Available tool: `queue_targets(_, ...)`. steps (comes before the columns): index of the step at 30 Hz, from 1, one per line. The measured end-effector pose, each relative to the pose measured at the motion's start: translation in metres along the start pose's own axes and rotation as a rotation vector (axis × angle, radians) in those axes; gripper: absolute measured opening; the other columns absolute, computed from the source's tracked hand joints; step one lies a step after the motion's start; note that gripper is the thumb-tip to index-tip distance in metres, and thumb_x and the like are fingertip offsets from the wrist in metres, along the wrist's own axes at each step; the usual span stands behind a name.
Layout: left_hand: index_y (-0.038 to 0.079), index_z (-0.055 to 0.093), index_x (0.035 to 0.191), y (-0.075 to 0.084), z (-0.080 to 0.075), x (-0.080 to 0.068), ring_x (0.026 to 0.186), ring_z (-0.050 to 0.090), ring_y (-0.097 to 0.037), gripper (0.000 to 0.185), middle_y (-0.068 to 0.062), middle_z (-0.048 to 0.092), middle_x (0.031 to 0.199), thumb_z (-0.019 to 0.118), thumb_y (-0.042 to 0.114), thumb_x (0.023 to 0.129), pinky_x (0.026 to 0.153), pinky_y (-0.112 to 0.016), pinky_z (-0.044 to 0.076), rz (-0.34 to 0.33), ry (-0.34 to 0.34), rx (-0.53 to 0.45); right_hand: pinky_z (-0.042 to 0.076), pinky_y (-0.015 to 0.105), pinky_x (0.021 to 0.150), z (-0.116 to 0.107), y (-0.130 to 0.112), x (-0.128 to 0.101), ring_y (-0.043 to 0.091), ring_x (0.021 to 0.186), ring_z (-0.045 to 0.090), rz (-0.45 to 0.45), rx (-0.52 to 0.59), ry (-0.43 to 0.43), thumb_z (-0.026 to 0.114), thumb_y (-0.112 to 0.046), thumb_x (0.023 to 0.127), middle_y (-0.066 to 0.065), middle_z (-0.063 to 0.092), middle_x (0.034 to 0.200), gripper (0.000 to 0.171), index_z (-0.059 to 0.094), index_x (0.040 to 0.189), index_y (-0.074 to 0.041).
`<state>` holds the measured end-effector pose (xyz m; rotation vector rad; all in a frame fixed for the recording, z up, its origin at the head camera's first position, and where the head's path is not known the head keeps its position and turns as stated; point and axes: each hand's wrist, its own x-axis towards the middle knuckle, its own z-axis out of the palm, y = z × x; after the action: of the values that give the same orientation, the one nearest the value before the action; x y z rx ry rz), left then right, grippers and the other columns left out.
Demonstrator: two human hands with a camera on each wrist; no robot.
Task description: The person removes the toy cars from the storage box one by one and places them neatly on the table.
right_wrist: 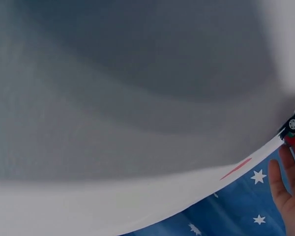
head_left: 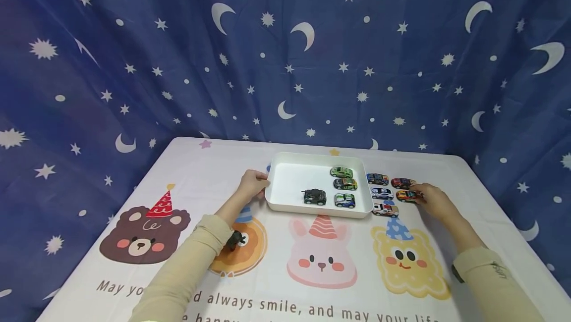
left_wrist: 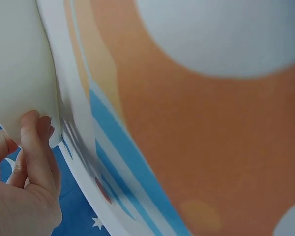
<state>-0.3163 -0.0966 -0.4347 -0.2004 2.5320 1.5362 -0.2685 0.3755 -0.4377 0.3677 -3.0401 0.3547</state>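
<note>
My left hand (head_left: 253, 184) is at the left end of a shallow white tray (head_left: 287, 208), pinching its wall between thumb and fingers; in the left wrist view the fingertips lie on the tray's outer side (left_wrist: 24, 59). Over on the right, my right hand (head_left: 437, 202) pinches the rear of an orange toy car (head_left: 407, 196). Just behind that car sits a red toy car (head_left: 401, 183). The right wrist view catches only part of a toy car (right_wrist: 293, 125) at its right edge, with some fingers spread below; the thumb is out of that view.
Inside the tray are a black toy vehicle (head_left: 314, 196), two green cars (head_left: 341, 172) and a white-blue-green car (head_left: 345, 200). Between tray and right hand stand a dark blue car (head_left: 377, 179), a white-blue car (head_left: 382, 193) and a white-red car (head_left: 385, 209). A starry blue curtain (head_left: 285, 64) hangs behind the table.
</note>
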Motion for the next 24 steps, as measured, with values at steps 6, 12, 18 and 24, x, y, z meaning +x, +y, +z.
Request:
queue_targets(6, -0.004, 0.063, 0.117, -0.002, -0.005, -0.002, 0.060, 0.055, -0.006, 0.031, -0.022, 0.066, 0.110, 0.059, 0.006, 0.088, 0.048, -0.014, 0.049, 0.005, -0.005, 0.010, 0.048, 0.059, 0.086, 0.005, -0.008, 0.002, 0.050, 0.101, 0.056, 0.020, -0.025, 0.012, 0.063, 0.009, 0.081, 0.033, 0.060, 0.105, 0.025, 0.061, 0.106, 0.007)
queue_targets(12, -0.003, 0.062, 0.117, 0.000, -0.004, -0.002, 0.063, 0.058, -0.007, 0.031, -0.021, 0.066, 0.110, 0.060, 0.006, 0.088, 0.050, -0.015, 0.051, -0.006, -0.001, 0.015, 0.048, 0.059, 0.084, 0.001, -0.009, 0.002, 0.049, 0.099, 0.057, -0.009, -0.035, 0.034, 0.066, 0.009, 0.077, 0.033, 0.061, 0.104, 0.027, 0.062, 0.104, 0.007)
queue_targets(18, -0.003, 0.062, 0.117, 0.004, -0.002, 0.000, 0.059, 0.055, -0.007, 0.032, -0.021, 0.067, 0.108, 0.061, 0.006, 0.087, 0.049, -0.013, 0.048, 0.013, 0.016, -0.003, 0.047, 0.058, 0.085, -0.011, -0.017, 0.007, 0.048, 0.099, 0.056, -0.022, -0.029, 0.039, 0.064, 0.007, 0.080, 0.032, 0.060, 0.105, 0.029, 0.060, 0.109, 0.009)
queue_targets(24, -0.003, 0.063, 0.116, 0.003, -0.001, 0.001, 0.062, 0.057, -0.008, 0.030, -0.020, 0.067, 0.108, 0.060, 0.006, 0.087, 0.050, -0.013, 0.049, 0.002, 0.014, 0.018, 0.046, 0.059, 0.089, -0.018, -0.036, 0.009, 0.048, 0.104, 0.055, -0.040, -0.025, 0.047, 0.065, -0.002, 0.084, 0.031, 0.060, 0.110, 0.031, 0.060, 0.113, 0.008)
